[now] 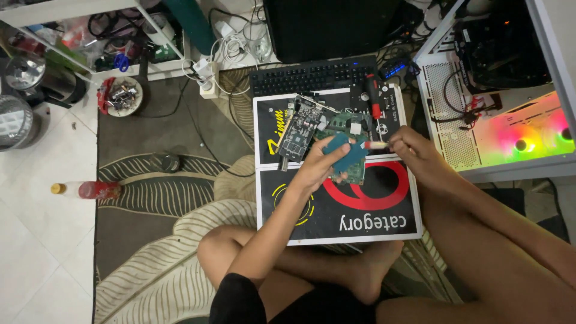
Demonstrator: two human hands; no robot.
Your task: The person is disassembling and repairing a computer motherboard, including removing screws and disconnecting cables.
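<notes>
My left hand point(317, 165) grips a small teal-blue circuit board point(346, 155), lifted a little above a black printed board point(336, 216) that lies on the floor in front of my crossed legs. My right hand point(414, 153) holds a small brush with a red-and-white handle point(376, 144), its tip against the teal board's right edge. A green circuit board point(357, 174) lies partly hidden under the lifted one. A dark expansion card point(302, 127) rests at the upper left of the black board.
A black keyboard point(312, 75) lies beyond the boards, with a red-handled screwdriver point(374, 96) beside it. An open white computer case point(498, 90) glowing with coloured light stands at right. A red bottle point(90, 190) and a dish of small parts point(123, 96) sit at left on the patterned rug.
</notes>
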